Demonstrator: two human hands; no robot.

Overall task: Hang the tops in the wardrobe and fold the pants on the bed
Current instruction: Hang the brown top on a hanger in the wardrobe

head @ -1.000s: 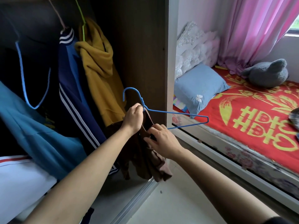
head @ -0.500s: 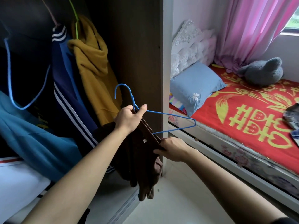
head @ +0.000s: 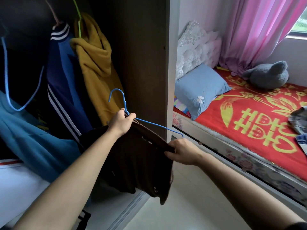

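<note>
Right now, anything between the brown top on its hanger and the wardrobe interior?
Nothing solid. The yellow hoodie hangs just behind the blue hanger, so the brown top must go beside it. Higher up is too dark to tell.

Bare forearms (head: 66,171), dark right sleeve (head: 300,226)

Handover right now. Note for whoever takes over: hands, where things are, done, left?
Left hand: grips the blue hanger at its neck, with the collar of the brown top.
Right hand: pinches the top's shoulder edge; the hanger arm nearest it is bare.
Done: yellow hoodie and striped jacket hang in the wardrobe.
Left: seat the top, hang it; fold the pants lying on the bed.
</note>
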